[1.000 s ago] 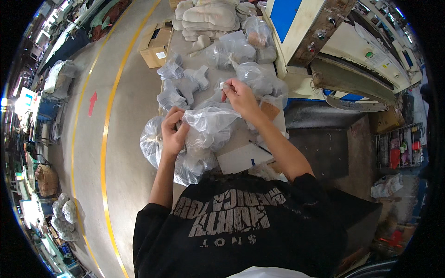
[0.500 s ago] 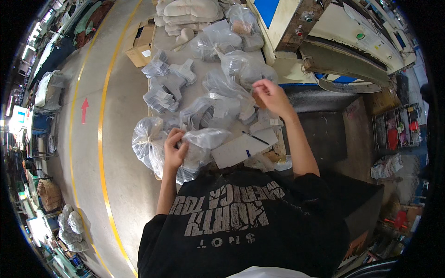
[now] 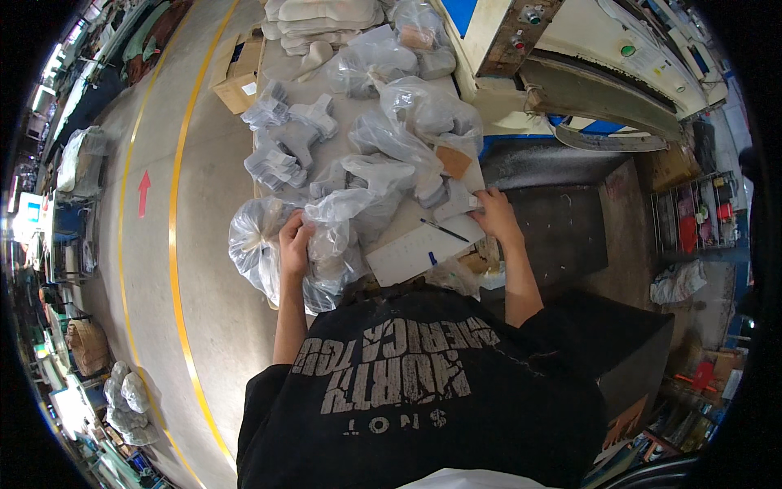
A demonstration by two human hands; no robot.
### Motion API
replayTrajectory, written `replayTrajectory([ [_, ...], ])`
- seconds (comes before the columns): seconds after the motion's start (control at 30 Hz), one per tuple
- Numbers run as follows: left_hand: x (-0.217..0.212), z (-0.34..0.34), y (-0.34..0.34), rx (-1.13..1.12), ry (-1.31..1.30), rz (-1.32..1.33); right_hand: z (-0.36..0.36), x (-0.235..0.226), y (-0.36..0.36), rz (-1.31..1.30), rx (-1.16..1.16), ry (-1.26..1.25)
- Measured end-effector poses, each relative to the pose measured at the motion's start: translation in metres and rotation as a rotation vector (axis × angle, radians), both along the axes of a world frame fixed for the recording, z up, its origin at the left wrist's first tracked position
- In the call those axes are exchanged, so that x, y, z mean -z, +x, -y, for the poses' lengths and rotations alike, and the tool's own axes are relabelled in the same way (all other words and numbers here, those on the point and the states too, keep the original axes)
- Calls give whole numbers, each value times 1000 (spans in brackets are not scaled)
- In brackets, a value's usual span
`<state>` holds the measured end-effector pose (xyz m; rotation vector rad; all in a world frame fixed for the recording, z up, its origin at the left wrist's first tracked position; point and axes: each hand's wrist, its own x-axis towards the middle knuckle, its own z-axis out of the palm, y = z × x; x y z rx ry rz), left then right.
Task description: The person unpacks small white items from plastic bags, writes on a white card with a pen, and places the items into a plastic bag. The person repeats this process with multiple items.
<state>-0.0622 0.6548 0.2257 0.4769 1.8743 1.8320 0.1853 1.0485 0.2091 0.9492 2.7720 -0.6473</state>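
Note:
My left hand (image 3: 295, 242) is closed on the edge of a clear plastic bag (image 3: 342, 213), with its fingers pinched together. Inside this bag, grey cut pieces show through the film. Just left of that hand lies another knotted clear bag (image 3: 248, 232). At the table's right edge my right hand (image 3: 498, 217) has its fingers curled over the end of some light grey cut pieces (image 3: 458, 200); the fingertips are partly hidden. Below them are a white sheet (image 3: 401, 257) and a dark pen (image 3: 444, 230) lying on it.
Several stacks of grey cut pieces (image 3: 281, 167) lie at the table's left side. More filled clear bags (image 3: 432, 102) and pale padded shapes (image 3: 326, 18) stand farther back. A cardboard box (image 3: 238, 77) adjoins the left edge; a large machine (image 3: 603, 73) stands at right.
My right hand has come down toward me from above the bags to the grey pieces at the table edge. My left hand has shifted slightly away with the bag film, which now lies differently.

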Motion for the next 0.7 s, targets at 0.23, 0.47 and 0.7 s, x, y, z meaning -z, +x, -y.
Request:
replayTrajectory([
  [0.23,-13,0,10,41,12,-198,-13,-53,3,-167,12,-225],
  [0.47,-20,-6,33,144,10,-422,0,-132,-24,-430,-34,-382],
  [0.7,-16,-2,40,-94,-115,-305,-1,-77,-34,-439,-54,-590],
])
